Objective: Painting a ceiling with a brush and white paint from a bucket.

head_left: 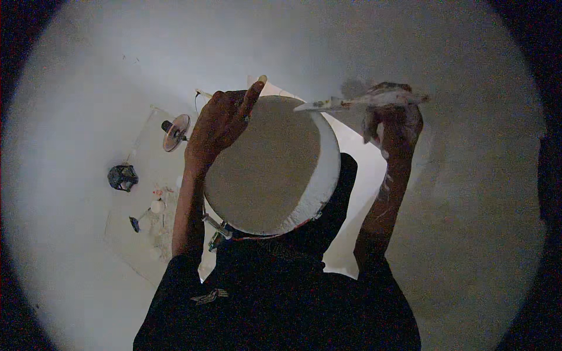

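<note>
Right hand (395, 120): fingers closed around a white-smeared tool (333, 104), perhaps a brush or scraper; blur hides which.
Tool tip: points left, over the bucket's upper right rim in this view.
Left hand (222, 120): at the upper left rim; whether it pinches, I cannot tell.
Bucket (331, 175): between the forearms, its inside grey-brown with a white crescent at right.
Left side: a pinkish disc (177, 133) and a black openwork object (123, 177).
</note>
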`<state>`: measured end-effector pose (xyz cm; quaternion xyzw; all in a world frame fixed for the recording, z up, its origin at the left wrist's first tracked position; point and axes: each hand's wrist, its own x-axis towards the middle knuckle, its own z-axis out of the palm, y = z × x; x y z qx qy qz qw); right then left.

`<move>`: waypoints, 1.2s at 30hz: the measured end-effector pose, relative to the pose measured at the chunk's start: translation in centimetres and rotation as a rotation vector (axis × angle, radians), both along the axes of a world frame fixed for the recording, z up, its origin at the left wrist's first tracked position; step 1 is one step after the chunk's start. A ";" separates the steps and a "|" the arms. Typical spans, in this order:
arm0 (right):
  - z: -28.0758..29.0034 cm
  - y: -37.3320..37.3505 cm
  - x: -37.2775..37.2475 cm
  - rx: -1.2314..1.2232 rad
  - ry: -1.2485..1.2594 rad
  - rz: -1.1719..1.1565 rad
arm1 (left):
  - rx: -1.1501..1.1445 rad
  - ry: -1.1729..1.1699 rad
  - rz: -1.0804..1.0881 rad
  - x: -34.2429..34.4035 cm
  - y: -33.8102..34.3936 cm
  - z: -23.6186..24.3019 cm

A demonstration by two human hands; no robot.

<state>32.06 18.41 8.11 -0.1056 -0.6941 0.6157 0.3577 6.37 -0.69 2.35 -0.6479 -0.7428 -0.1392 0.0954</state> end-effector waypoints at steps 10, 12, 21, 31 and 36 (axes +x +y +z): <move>-4.1 0.9 1.6 -0.048 -0.155 -0.148 | 0.181 0.101 -0.066 0.2 -0.5 -0.1; -4.3 0.9 1.3 0.094 -0.198 -0.144 | 0.145 0.058 -0.052 0.1 -0.2 0.0; -4.1 1.0 0.6 0.373 -0.368 -0.220 | 0.226 0.056 -0.080 0.4 -0.5 0.4; -3.4 1.4 0.1 0.563 -0.235 -0.259 | 0.121 -0.093 -0.047 -0.1 -0.1 0.2; -3.4 2.2 1.2 0.463 -0.318 -0.318 | 0.180 -0.026 -0.092 -0.4 -0.2 -0.4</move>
